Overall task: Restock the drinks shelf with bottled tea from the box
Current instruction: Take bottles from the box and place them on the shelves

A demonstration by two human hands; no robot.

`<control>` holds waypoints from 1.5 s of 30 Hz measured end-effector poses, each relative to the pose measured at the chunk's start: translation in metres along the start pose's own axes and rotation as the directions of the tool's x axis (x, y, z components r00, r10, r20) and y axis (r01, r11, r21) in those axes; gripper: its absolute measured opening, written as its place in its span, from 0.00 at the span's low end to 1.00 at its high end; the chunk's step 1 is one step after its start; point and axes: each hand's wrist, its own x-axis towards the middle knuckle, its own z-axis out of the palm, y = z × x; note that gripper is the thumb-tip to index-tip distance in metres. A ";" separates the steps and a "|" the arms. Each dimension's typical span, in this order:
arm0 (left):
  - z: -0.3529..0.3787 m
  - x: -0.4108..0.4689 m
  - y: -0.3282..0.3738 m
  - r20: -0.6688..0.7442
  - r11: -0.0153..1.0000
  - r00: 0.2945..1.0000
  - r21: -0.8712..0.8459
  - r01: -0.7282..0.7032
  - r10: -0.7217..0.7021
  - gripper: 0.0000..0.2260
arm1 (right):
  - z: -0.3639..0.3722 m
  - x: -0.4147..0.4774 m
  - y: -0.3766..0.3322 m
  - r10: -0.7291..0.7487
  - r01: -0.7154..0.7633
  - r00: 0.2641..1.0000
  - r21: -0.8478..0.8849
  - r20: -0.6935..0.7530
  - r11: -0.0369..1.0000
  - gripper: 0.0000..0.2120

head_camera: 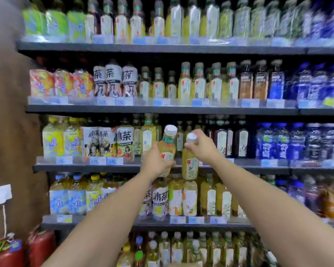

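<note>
Both arms reach up to the drinks shelf (104,167), third board from the top. My left hand (155,163) grips the body of a yellow-green tea bottle (167,145) with a white cap, tilted to the right. My right hand (202,145) holds a second, like tea bottle (190,164) by its neck, and it hangs upright just in front of the shelf edge. The two bottles are close together, side by side. Behind them the shelf has a gap with dark and yellow bottles further back. The box is out of sight.
Rows of tea bottles fill the shelves above and below; blue water bottles (289,141) stand at the right. A brown wall (12,132) closes the left side, with red fire extinguishers (41,247) at its foot. Clear price strips line each shelf front.
</note>
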 end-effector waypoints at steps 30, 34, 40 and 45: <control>0.147 0.232 -0.052 0.148 0.946 0.949 0.217 0.242 -0.277 0.32 | 0.127 0.213 0.131 0.297 -0.290 0.952 -0.095 0.070 0.952 0.40; 0.147 0.219 -0.052 0.112 0.927 0.973 0.344 0.152 -0.201 0.26 | 0.122 0.199 0.127 0.385 -0.359 0.923 -0.351 0.004 0.865 0.27; 0.146 0.218 -0.037 0.240 0.855 0.962 0.518 -0.013 -0.131 0.16 | 0.123 0.194 0.114 0.142 -0.091 0.989 -0.592 0.040 0.801 0.12; 0.155 0.232 -0.034 0.262 0.804 0.960 0.589 -0.079 -0.098 0.11 | 0.127 0.209 0.122 0.181 -0.024 0.966 -0.633 0.185 0.774 0.17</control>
